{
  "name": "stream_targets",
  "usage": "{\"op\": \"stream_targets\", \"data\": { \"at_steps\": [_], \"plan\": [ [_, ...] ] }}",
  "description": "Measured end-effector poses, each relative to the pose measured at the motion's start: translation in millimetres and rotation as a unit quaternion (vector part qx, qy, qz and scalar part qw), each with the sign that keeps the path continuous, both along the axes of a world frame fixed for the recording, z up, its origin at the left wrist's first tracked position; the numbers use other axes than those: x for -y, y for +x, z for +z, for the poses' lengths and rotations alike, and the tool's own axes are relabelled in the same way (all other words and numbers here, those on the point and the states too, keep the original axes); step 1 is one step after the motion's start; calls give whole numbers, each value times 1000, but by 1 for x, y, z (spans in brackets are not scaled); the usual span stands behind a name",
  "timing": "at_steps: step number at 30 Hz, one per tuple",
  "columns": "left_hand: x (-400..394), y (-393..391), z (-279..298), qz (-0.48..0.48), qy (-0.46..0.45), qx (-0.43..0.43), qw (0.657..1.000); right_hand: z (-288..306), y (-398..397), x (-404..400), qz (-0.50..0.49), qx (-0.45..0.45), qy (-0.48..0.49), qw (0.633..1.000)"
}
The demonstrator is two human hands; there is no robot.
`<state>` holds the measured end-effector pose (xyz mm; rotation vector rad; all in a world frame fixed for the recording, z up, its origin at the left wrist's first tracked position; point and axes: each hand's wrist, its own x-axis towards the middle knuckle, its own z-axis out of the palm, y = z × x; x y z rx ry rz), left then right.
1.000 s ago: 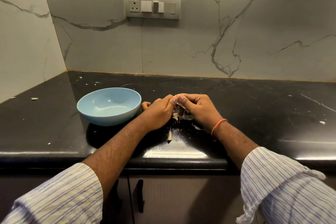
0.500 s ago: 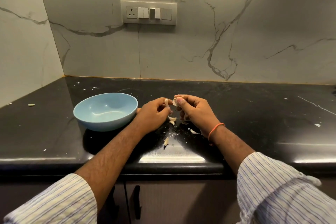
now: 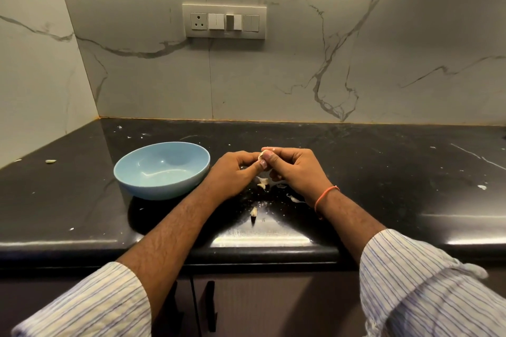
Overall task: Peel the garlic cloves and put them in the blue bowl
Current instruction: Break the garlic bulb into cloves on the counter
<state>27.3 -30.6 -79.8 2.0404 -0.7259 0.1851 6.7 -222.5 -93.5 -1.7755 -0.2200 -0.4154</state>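
I hold a garlic clove (image 3: 262, 155) between my two hands, raised just above the black countertop (image 3: 383, 172). My left hand (image 3: 235, 169) has its fingers curled in, with the thumb tip pressed against the clove, and my right hand (image 3: 294, 169) pinches the same clove from the other side with thumb and forefinger, the other fingers folded under. The clove is mostly hidden by my fingertips, so how much skin is left on it I cannot tell. Just beside my left hand sits the blue bowl (image 3: 162, 169), and I see no cloves in it. Under my hands lie pale scraps of garlic peel (image 3: 263, 183), and one more sliver (image 3: 253, 212) lies nearer the counter's front edge. A small pale bit (image 3: 51, 161) rests well apart, far to the left. An orange band (image 3: 324, 195) circles my right wrist, and striped sleeves (image 3: 427, 282) are rolled up my forearms. On the marble wall is a switch plate (image 3: 224, 21) with a socket; no writing on it can be read.
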Motion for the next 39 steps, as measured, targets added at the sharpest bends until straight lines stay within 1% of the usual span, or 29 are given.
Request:
{"op": "stream_targets", "data": {
  "at_steps": [6,9,19,21,25,28,31,33,35,37,39],
  "plan": [
    [-1,-1,1,-21,17,-18,999,1,-3,0,-2,1,-9,1000],
    [-3,1,-3,-24,21,-18,999,-1,-1,-2,5,-12,-4,1000],
    [-5,5,-3,-20,53,0,998,1,3,-3,-31,-24,-57,998],
    [-3,2,-3,-20,44,-2,999,0,2,-3,-22,-27,-51,998],
    [-1,-3,-3,-13,12,2,1000,-1,1,-3,-38,-23,-49,998],
    [-2,-1,-4,35,-3,8,999,0,1,-3,-55,-22,-25,998],
    [-2,1,-6,66,20,3,998,2,-1,-3,-42,-34,24,998],
    [-1,0,-6,66,36,-1,997,2,0,-2,-29,-41,34,998],
    [-1,-2,-5,57,39,-4,998,1,1,0,-24,-42,11,999],
    [-1,-4,-4,36,22,-2,999,1,1,-1,-14,-42,2,999],
    [-2,-5,-4,11,5,14,1000,2,-2,-1,5,-47,17,999]
  ]
}}
